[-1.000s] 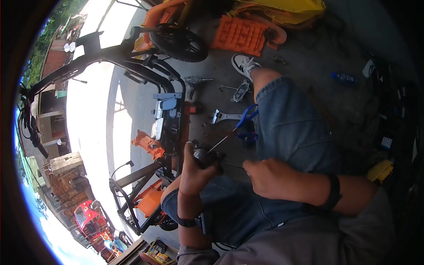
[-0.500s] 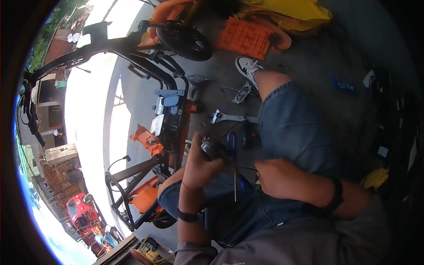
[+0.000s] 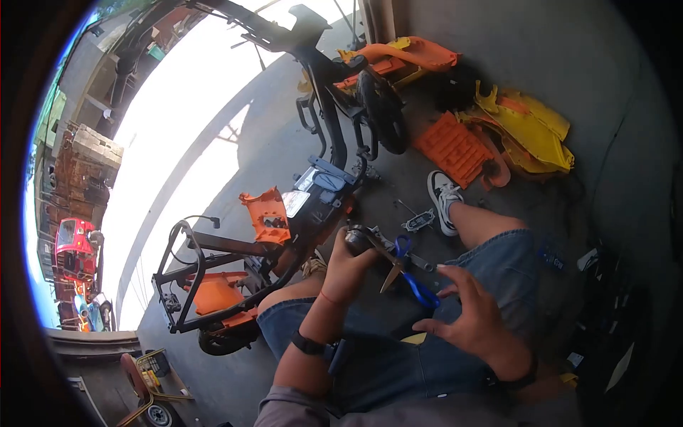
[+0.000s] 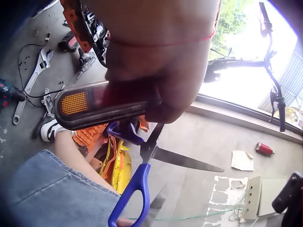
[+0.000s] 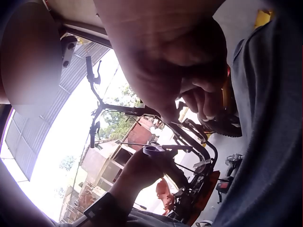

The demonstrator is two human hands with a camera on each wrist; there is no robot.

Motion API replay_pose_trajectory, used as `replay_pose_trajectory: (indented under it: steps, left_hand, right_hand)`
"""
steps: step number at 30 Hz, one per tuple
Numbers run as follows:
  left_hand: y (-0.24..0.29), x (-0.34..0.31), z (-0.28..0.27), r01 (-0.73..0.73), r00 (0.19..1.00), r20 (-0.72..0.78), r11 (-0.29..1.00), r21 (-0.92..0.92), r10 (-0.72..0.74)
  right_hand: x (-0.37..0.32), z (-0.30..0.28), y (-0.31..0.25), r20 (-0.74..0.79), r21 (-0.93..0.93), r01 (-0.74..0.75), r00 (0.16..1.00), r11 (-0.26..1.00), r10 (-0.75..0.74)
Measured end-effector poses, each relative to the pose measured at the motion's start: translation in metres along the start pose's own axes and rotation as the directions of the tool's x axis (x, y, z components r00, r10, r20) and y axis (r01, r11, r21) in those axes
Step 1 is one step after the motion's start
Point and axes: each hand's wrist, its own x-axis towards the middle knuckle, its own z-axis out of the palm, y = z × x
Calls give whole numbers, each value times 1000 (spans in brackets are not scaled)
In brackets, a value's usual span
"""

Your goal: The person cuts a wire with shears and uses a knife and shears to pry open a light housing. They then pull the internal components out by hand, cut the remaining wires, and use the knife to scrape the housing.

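Note:
My left hand (image 3: 348,260) grips a vehicle tail light (image 4: 102,103), a long rounded lamp with a dark red lens and an amber patch at one end. Out from under those same fingers extends a pair of scissors (image 4: 142,179) with blue handles, its blades spread apart. One blue loop points toward my right hand (image 3: 469,317), which is raised over the lap. Its fingers are spread and bent a little, with nothing between them. In the right wrist view, the right hand's fingers hang in the foreground, and the left hand (image 5: 142,165) shows farther off.
A stripped scooter frame (image 3: 284,249) stands at the left with orange parts on it. An adjustable wrench (image 4: 33,85) and a metal plate-like part (image 3: 418,222) lie on the floor. Orange (image 3: 452,149) and yellow panels (image 3: 530,128) lie beyond my shoe (image 3: 445,199).
The head view has swung, shifting the scooter. My right hand has gone from closed, beside a thin line near the tail light, to spread fingers. The scissors have turned at the left hand.

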Motion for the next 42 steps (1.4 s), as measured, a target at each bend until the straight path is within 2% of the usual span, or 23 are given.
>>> replay_pose_trajectory:
  steps: [3,4,6,7,8,9,10,12,13,14,15,16,18,19,24,28,30,33,40,42]
  left_hand:
    - [6,-6,5,-62,998,-17,996,-62,61]
    - [7,-8,5,-106,994,-36,994,34,107]
    - [0,-6,0,-186,978,-64,969,165,199]
    - [0,-7,-3,-192,975,-81,970,152,206]
    - [0,-8,-7,-225,965,-71,938,263,252]
    - [3,-11,-9,-252,955,-55,894,372,292]
    - [9,-15,-9,-251,954,-66,898,362,293]
    - [19,-21,-12,-335,921,17,771,541,388]
    - [17,-21,-16,-327,924,10,778,537,381]
    - [15,-20,-19,-378,908,90,709,596,408]
    - [15,-20,-21,-431,887,174,633,643,427]
    - [16,-21,-22,-429,888,171,639,638,426]
    - [21,-27,-21,-461,882,183,712,529,435]
    - [19,-29,-22,-456,885,181,721,522,429]
    - [22,-33,-27,-543,838,345,704,458,422]
    - [21,-38,-31,-519,851,384,686,510,358]
    - [24,-38,-31,-473,866,409,739,480,288]
    - [29,-39,-28,-528,837,410,729,436,361]
    - [21,-39,-22,-441,865,418,820,365,279]
    - [19,-39,-21,-300,896,425,879,370,127]
  right_hand:
    - [8,34,10,-35,-244,208,974,947,-223]
    - [9,35,12,-26,-255,229,970,939,-243]
    - [14,34,13,-64,-147,304,947,941,-315]
    - [18,33,6,-133,-118,272,949,955,-287]
    - [21,27,1,-116,-125,283,948,951,-297]
    - [24,18,-3,-39,-83,223,973,971,-227]
    - [27,10,-8,37,-48,155,987,987,-154]
    - [34,-5,-25,51,-53,156,987,986,-153]
    - [37,-14,-31,136,-37,65,989,997,-59]
    - [40,-20,-33,217,-28,-28,975,999,34]
    - [44,-21,-29,201,-6,97,975,995,-94]
    - [48,-26,-31,206,-12,95,974,995,-90]
    - [57,-37,-40,313,117,-74,949,990,34]
    - [60,-41,-36,318,109,-83,947,991,44]
    - [89,-60,-17,486,308,-140,874,941,-29]
    - [99,-63,-3,538,372,-247,843,895,9]
    - [105,-66,3,579,370,-305,814,877,39]
    - [111,-65,18,613,438,-394,788,808,53]
    - [137,-74,37,713,429,-463,701,776,25]
    - [145,-77,36,743,395,-446,669,803,6]
